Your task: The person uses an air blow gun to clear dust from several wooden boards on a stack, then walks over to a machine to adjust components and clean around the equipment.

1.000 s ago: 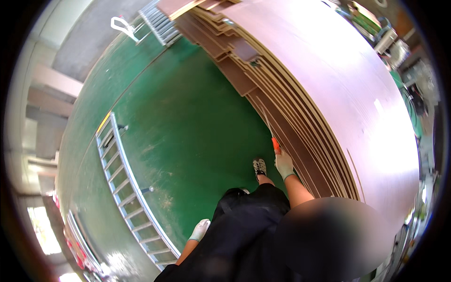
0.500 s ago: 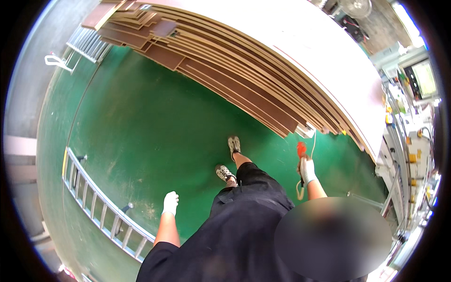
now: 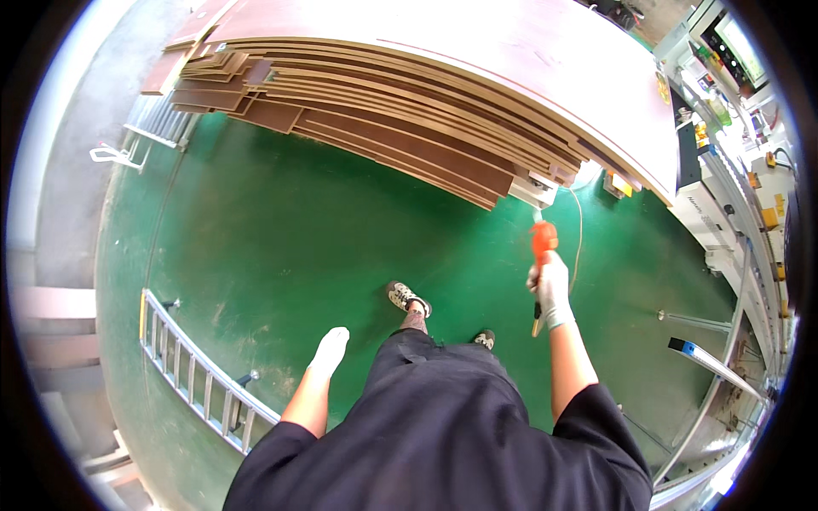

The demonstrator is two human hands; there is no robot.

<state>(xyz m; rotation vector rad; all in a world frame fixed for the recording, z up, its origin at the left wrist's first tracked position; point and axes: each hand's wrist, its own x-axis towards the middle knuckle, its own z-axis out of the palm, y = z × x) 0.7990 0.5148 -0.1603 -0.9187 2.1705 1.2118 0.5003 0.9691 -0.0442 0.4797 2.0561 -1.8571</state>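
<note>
My right hand (image 3: 552, 285), in a white glove, is closed around a hand tool with an orange head (image 3: 544, 241). The orange head points away from me, and a dark piece with a pale tip shows below the fist. A blur over the head hides the tool's exact kind. My left hand (image 3: 331, 349), also gloved in white, hangs over the green floor with its fingers roughly straight and nothing in it. Ahead lies a large stack of brown boards (image 3: 409, 119), topped by a wide pale sheet (image 3: 511, 43).
A metal roller conveyor (image 3: 192, 362) stands on my left, another roller section (image 3: 162, 119) at the far left. A thin cord (image 3: 579, 247) runs along the floor by the stack. Machinery with a long rail (image 3: 754, 196) lines the right, where a metal arm (image 3: 711, 362) juts inward.
I have stepped on, and my view has turned, so the stack's near corner sits farther left. My right hand has swung forward with the orange tool; my left fingers look straighter.
</note>
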